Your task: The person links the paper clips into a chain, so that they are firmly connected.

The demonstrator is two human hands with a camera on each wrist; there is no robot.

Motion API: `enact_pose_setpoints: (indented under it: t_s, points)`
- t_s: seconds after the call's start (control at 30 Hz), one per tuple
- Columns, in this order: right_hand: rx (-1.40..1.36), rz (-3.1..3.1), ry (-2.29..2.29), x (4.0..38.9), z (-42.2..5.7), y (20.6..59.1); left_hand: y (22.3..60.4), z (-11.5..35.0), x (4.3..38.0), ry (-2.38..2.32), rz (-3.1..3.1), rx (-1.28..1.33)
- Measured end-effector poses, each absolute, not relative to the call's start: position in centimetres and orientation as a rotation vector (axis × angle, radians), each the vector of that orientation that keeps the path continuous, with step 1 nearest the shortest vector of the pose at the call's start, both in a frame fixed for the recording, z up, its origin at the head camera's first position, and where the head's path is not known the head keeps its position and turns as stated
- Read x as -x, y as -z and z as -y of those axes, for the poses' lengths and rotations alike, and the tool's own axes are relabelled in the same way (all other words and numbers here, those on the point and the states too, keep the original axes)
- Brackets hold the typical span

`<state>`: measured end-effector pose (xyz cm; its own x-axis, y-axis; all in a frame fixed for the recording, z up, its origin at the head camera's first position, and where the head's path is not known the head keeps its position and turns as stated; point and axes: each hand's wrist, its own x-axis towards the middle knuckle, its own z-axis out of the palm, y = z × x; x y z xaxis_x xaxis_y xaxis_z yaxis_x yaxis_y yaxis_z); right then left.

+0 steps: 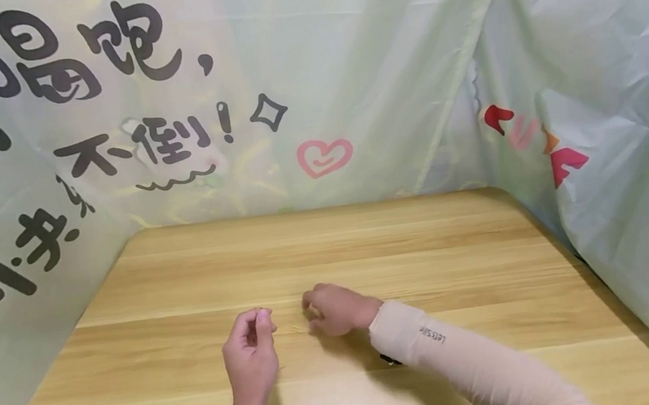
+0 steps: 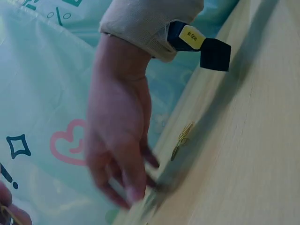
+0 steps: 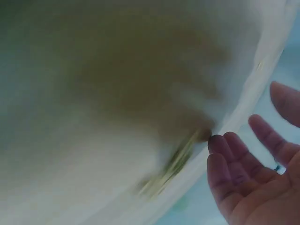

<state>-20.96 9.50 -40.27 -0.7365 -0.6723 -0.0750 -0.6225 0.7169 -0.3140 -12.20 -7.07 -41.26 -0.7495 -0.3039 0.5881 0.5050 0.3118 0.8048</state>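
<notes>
Yellow strand bundle (image 2: 182,140) lies on the wood-grain counter (image 1: 426,237), roughly mid-width, a touch toward the left edge and well apart from the far edge. Sits between the two hands. Looks like thin strands or bands gathered together; exact material can't tell. Second small yellow bit (image 1: 281,368) on the counter just beside the left wrist; too small to say what it is.

Left hand (image 1: 250,363): grip closed, thumb and fingers pinching a thin yellow loop (image 2: 5,212), raised off the counter. Most of that loop is hidden by the fingers. Right hand (image 1: 338,310): palm angled down over the counter, near the bundle; fingers bent loosely and spread, grip empty as far as the views show. Right wrist view has its fingertips apart from the bundle.

Handling, my judgement: strands very light, soft, bendy, probably stretchy if rubber. Not fragile, but thin and low to the surface, so easy to miss or to lift several at once. Best hold: thumb-and-index pinch at one loose end of the bundle, or at its middle to take the lot. Flat fingertip press could make it slide.

Beige sleeves (image 1: 472,367) on both arms; pale printed curtain (image 1: 383,87) behind the far edge.
</notes>
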Motion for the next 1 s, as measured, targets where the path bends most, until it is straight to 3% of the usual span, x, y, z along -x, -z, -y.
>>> enact_pose_setpoints:
  t_s: [0.27,0.63,0.83,1.0]
  points:
    - [1.378,-2.575,0.123,18.4,-8.0,40.6,41.3,7.1,11.9,1.572,1.875,0.118]
    - [0.991,-2.550,0.180,20.2,-13.8,40.1,41.7,7.0,11.6,1.561,1.996,0.114]
    - [0.919,-2.584,0.270,21.4,-15.1,40.0,41.9,5.8,11.8,1.607,2.090,0.346]
    - [1.046,-2.594,0.335,21.7,-14.3,39.8,42.3,5.2,12.4,1.557,2.126,0.635]
